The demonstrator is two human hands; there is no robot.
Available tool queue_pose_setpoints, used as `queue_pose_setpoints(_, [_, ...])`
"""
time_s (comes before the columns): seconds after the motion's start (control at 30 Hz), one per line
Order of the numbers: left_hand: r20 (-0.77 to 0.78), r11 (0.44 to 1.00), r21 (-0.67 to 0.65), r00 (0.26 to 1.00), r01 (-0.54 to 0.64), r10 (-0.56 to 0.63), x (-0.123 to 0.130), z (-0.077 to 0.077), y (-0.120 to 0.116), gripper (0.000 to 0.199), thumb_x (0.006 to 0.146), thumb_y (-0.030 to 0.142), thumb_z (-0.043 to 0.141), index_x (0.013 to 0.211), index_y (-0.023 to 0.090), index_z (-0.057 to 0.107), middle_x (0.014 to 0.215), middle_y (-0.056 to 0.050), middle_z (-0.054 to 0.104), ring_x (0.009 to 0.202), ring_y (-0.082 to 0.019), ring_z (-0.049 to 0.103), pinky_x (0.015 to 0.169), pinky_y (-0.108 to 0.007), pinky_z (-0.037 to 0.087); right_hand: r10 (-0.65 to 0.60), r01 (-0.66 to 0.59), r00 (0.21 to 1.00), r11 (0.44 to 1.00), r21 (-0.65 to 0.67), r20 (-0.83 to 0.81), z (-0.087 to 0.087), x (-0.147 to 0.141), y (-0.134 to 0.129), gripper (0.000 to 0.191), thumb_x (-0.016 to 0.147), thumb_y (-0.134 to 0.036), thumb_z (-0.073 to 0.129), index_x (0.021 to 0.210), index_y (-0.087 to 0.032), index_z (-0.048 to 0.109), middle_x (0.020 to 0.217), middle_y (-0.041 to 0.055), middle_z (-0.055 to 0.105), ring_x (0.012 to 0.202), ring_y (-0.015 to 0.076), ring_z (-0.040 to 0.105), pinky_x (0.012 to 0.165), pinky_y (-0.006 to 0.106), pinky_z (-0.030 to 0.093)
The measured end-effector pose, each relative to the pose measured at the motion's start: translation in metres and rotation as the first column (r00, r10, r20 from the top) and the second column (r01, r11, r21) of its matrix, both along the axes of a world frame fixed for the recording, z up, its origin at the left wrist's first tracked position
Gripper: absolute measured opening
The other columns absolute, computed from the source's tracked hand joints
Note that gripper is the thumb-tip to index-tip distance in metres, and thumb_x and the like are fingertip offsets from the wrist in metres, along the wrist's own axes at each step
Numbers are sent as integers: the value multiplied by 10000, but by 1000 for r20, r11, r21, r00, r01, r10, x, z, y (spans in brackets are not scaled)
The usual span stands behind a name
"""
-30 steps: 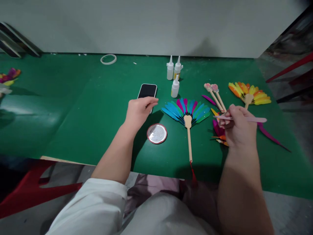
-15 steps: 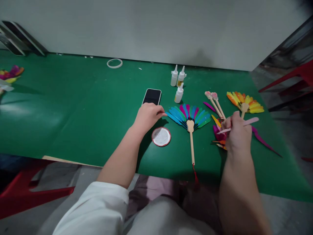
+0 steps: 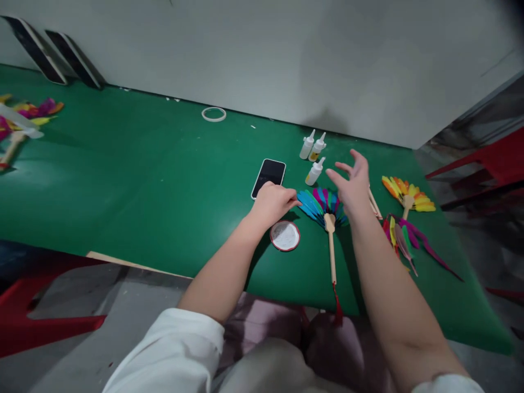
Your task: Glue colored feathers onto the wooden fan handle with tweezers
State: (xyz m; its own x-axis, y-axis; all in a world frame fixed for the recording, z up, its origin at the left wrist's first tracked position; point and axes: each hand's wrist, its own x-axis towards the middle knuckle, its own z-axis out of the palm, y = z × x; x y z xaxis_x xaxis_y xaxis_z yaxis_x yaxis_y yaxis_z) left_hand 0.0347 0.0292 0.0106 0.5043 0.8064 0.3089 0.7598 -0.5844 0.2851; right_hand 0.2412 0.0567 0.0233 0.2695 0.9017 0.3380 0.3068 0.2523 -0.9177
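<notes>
My left hand [image 3: 275,203] is closed, its fingertips pinching the outer tip of a blue feather [image 3: 310,204] at the left edge of a feather fan. The fan's wooden handle [image 3: 332,254] points toward me and ends in a red tassel [image 3: 338,307] hanging over the table edge. My right hand [image 3: 352,183] is raised over the fan's right side, fingers spread and holding nothing, and hides part of the feathers. Just left of it stands a white glue bottle [image 3: 314,172]. A round lid with a red rim [image 3: 285,236] lies below my left hand.
Two more glue bottles [image 3: 308,145] stand behind. A phone [image 3: 268,177] lies beyond my left hand. At right are a yellow-orange feather fan [image 3: 408,199], loose feathers [image 3: 403,243] and wooden sticks [image 3: 374,203]. A tape ring [image 3: 213,114] lies near the wall.
My right hand has let go of the pale pink feather among the loose feathers and moved left and up toward the glue bottles, opening. My left hand stays at the fan's tip.
</notes>
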Motion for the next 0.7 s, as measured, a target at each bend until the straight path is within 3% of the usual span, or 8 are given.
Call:
queue_pose_setpoints(0.07, [-16,1000,16,1000,-13,13,1,2,-1,405,866,487,499,697,161,668,674,-67,692,688,-195,646,667,-318,365,48,-47,999,999,-28,26,-11,-9,18,890,573,-299,776,1347,-288,337,1464,125,345,1180,238,531,927,400,471])
queue_pose_setpoints(0.17, [-28,1000,-13,999,24,-24,1,-1,1,400,905,425,453,730,146,680,733,-96,702,772,-229,655,689,-333,379,70,-64,994,995,-74,82,-26,-16,32,1045,538,-256,779,1428,-254,230,1438,147,393,1183,240,534,1012,429,401])
queue_pose_setpoints(0.27, [-11,992,-76,994,104,-105,2,-9,4,216,891,200,486,912,170,699,856,-82,724,849,-205,660,707,-301,408,2,20,984,993,-117,181,-33,-20,35,1014,563,-221,750,1443,-233,246,1244,120,583,1123,250,570,1010,461,390])
queue_pose_setpoints(0.33, [3,989,-99,993,114,-115,2,-11,4,241,865,131,495,994,193,689,891,-66,729,819,-172,665,691,-270,419,-49,83,968,988,-129,247,-34,-21,36,961,584,-212,731,1434,-239,285,1074,86,659,1072,265,590,980,492,404])
queue_pose_setpoints(0.43, [24,989,-120,996,87,-84,2,-8,2,165,855,225,555,929,196,699,816,-48,726,729,-159,657,635,-252,415,-66,105,957,987,-123,283,-28,-20,35,920,580,-211,731,1410,-247,336,1066,74,655,979,260,613,933,497,435])
queue_pose_setpoints(0.57, [17,991,-124,999,42,-40,3,0,-1,300,843,403,572,726,149,682,647,-69,675,622,-179,627,557,-262,382,-99,91,982,994,55,159,-5,-7,18,890,583,-228,743,1384,-276,359,1373,86,465,957,195,604,924,402,471])
queue_pose_setpoints(0.63, [2,991,-119,998,56,-57,3,0,-2,359,864,409,534,684,132,676,614,-87,652,616,-190,622,564,-273,390,-82,73,994,991,109,79,9,2,-1,885,599,-233,747,1385,-305,346,1440,82,377,959,180,609,868,363,509])
queue_pose_setpoints(0.7, [-4,988,-112,994,110,-111,4,-3,-2,287,886,308,511,760,133,701,700,-100,675,706,-192,639,617,-272,421,-53,50,998,993,109,20,19,10,-25,895,600,-241,758,1386,-325,337,1426,90,378,983,195,615,774,335,545])
